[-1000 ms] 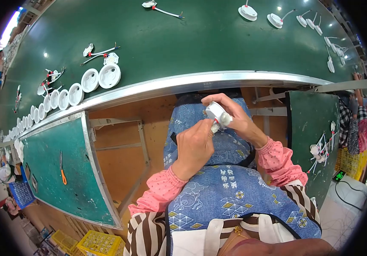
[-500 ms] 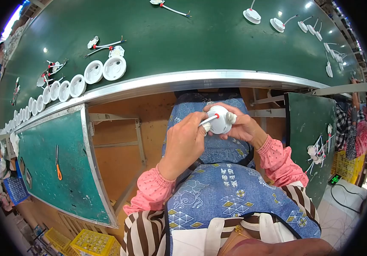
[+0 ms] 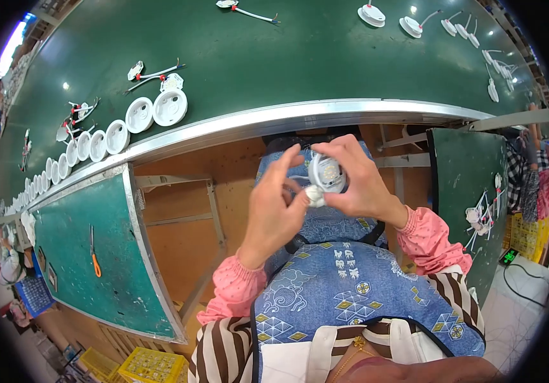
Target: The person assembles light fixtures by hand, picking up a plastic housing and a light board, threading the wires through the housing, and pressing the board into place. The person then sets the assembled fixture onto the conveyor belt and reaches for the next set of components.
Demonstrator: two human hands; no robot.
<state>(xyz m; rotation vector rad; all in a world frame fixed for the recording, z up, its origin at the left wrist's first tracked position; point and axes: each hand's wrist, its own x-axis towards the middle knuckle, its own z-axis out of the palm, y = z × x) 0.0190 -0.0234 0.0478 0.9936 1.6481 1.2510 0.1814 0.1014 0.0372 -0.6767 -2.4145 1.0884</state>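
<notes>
My right hand (image 3: 367, 182) grips a round white lamp housing (image 3: 314, 171) by its edge, in front of my lap. Inside the housing an LED board (image 3: 330, 171) with yellowish dots faces up toward me. My left hand (image 3: 277, 198) is at the housing's left side, its fingers apart. The left thumb, in a white finger cover (image 3: 314, 195), touches or nearly touches the lower rim. A short piece of white cable (image 3: 298, 177) shows behind the housing, near the left fingers.
White round housings (image 3: 171, 107) line the green table's (image 3: 274, 70) front edge at left, with wired LED boards (image 3: 172, 82) behind. Several cabled white lamps (image 3: 371, 15) stand at right. Orange-handled scissors (image 3: 97, 265) lie on the left side table (image 3: 127, 300). Yellow crates (image 3: 153, 367) stand below.
The housing has been turned over: its back with the red cable entry faced me, now the LED board does. My left fingers have spread away from the cable.
</notes>
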